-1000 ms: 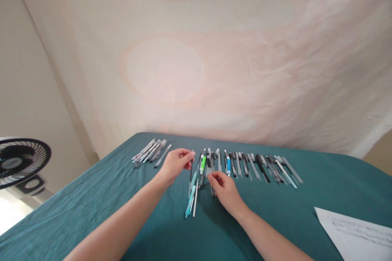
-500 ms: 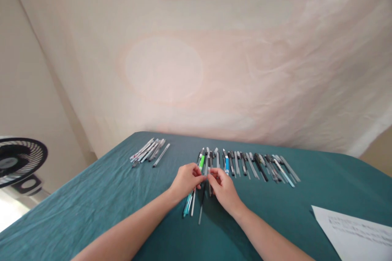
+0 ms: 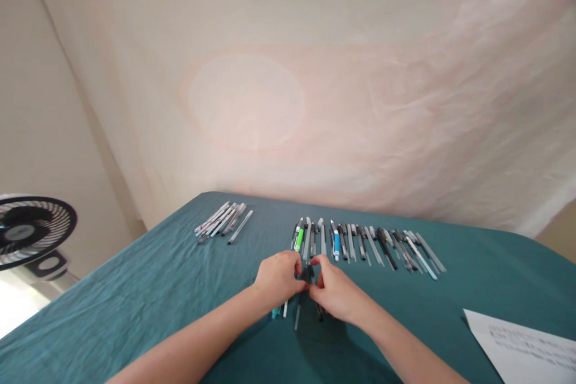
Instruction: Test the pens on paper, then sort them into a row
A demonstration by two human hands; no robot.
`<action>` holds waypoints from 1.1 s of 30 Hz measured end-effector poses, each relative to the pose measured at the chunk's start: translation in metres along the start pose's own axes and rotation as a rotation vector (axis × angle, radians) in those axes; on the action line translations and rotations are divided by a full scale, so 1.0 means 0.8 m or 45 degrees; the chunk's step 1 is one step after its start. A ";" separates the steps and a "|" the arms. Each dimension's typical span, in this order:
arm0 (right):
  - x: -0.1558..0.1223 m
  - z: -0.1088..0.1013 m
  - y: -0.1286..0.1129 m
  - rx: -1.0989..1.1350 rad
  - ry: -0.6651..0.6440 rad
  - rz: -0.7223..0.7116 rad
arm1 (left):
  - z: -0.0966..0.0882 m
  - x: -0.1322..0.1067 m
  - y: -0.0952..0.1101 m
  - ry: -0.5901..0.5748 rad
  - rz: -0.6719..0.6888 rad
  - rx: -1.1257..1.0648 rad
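My left hand (image 3: 278,279) and my right hand (image 3: 335,291) meet over the teal tablecloth (image 3: 148,300), fingers pinched together on a dark pen (image 3: 308,275) between them. Just under the hands lie a few loose pens (image 3: 285,310), one of them teal. Beyond the hands a long row of pens (image 3: 373,244) lies side by side, with a green one (image 3: 299,239) and a blue one (image 3: 336,246) among black and grey ones. A smaller bunch of grey pens (image 3: 224,221) lies at the far left.
A white printed sheet of paper (image 3: 531,342) lies at the table's right front. A black fan (image 3: 27,231) stands off the table's left side. A pale cloth backdrop (image 3: 315,84) hangs behind the table.
My left hand came in from the left and joined my right hand; both drew nearer to me and now pinch the dark pen together.
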State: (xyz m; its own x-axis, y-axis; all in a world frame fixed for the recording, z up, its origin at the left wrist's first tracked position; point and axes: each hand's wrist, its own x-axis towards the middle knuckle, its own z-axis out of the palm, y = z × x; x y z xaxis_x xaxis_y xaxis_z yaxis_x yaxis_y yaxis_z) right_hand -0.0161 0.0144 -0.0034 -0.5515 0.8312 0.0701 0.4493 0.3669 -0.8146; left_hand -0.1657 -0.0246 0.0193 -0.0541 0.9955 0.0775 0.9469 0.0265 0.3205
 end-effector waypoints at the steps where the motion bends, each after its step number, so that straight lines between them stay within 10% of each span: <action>1: -0.002 0.000 -0.003 -0.092 -0.015 -0.003 | 0.000 0.001 -0.001 -0.008 -0.017 0.008; 12: -0.009 0.012 -0.012 -0.350 -0.118 0.025 | -0.024 0.017 -0.028 0.024 -0.043 -0.058; 24: -0.007 0.023 -0.008 -0.275 -0.028 -0.066 | -0.020 0.063 -0.164 0.443 -0.242 0.318; 33: 0.006 0.006 -0.004 -0.188 0.043 -0.068 | -0.015 0.065 -0.181 0.438 -0.212 0.307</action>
State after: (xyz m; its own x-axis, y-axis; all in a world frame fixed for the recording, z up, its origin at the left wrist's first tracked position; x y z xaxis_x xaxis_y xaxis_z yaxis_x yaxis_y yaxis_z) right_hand -0.0237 0.0147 -0.0033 -0.5542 0.8218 0.1324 0.5202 0.4661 -0.7157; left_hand -0.3097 0.0223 -0.0116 -0.2753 0.8889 0.3661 0.9610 0.2445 0.1290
